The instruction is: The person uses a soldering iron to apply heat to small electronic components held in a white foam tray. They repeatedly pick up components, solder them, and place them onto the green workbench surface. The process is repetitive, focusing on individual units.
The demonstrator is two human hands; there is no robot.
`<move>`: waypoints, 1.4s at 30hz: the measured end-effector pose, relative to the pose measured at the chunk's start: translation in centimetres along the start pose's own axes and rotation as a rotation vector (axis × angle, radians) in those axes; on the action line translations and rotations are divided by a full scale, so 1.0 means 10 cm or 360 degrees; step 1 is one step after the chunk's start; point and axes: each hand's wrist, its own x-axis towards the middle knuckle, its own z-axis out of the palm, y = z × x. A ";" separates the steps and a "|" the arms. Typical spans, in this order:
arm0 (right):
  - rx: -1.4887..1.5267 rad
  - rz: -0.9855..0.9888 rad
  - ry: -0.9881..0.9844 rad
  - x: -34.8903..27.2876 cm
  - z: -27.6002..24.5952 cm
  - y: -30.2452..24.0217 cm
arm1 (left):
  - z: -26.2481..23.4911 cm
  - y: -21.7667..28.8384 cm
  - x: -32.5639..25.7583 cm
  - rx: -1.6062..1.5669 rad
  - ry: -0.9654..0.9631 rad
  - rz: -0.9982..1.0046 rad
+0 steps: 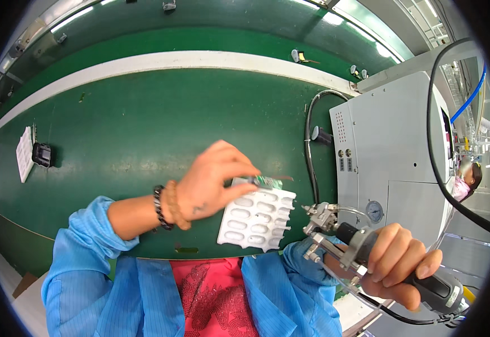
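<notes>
"Which step is this, going by the hands?"

"Handling the circuit board point(270, 182) at the tray point(244, 235), I'd judge; whether it is being set down or picked up, I can't tell. The left hand point(214, 178) is at the tray's 11 o'clock, fingers narrow, pinching the board near its 9 o'clock end."

"And the right hand point(394, 269)?"

"At the tray's 4 o'clock, fingers wrapped round the hand tool point(362, 247). The metal head point(322, 217) on that tool points toward 10 o'clock and stands apart from the tray."

"What does the next move call for?"

"A light, steady pinch, I think, so the board neither slips nor catches on the tray. The tool wants a firm grip too, its head clear of the board unless the two are meant to meet."

"Where exactly is the board, and how does it look?"

"At the tray's 12 o'clock edge, overlapping it in this view; contact I can't confirm. It's small, narrow and green with pale specks, and what seems a thin reddish wire sticks out toward 3 o'clock. Finer detail is too small to read."

"The tray?"

"White, with rows of oval hollows and a notched 3 o'clock side. It lies on the green table point(127, 129), with the grey machine point(391, 135) off at 2 o'clock."
</notes>
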 end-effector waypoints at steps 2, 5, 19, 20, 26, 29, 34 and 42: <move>0.0068 0.0028 -0.0034 -0.01 0.01 0.12 | -0.31 -0.15 0.15 0.0141 0.0105 -0.0057; 0.0080 0.0092 -0.0038 -0.03 0.06 0.25 | -0.85 -0.53 0.66 0.0596 0.0458 -0.0379; 0.0051 0.0164 -0.0212 0.13 -0.08 0.23 | 0.21 -1.49 2.60 0.1191 -0.0388 -0.0126; 0.0044 0.0156 -0.0204 0.13 -0.09 0.24 | 0.24 -1.53 2.67 0.1249 -0.0353 -0.0135; 0.0083 0.0109 -0.0112 0.04 -0.12 0.25 | 0.12 -1.33 2.34 0.0710 0.0051 -0.0052; 0.0096 0.0091 -0.0048 0.01 -0.11 0.21 | 0.02 -0.72 1.61 0.0209 -0.0107 0.0047; 0.0012 0.0046 -0.0042 -0.01 -0.08 0.23 | -0.04 -0.06 0.40 0.0033 -0.0313 0.0081; 0.0089 0.0100 -0.0155 0.02 -0.02 0.21 | 0.28 0.04 -0.18 0.0126 -0.0183 0.0113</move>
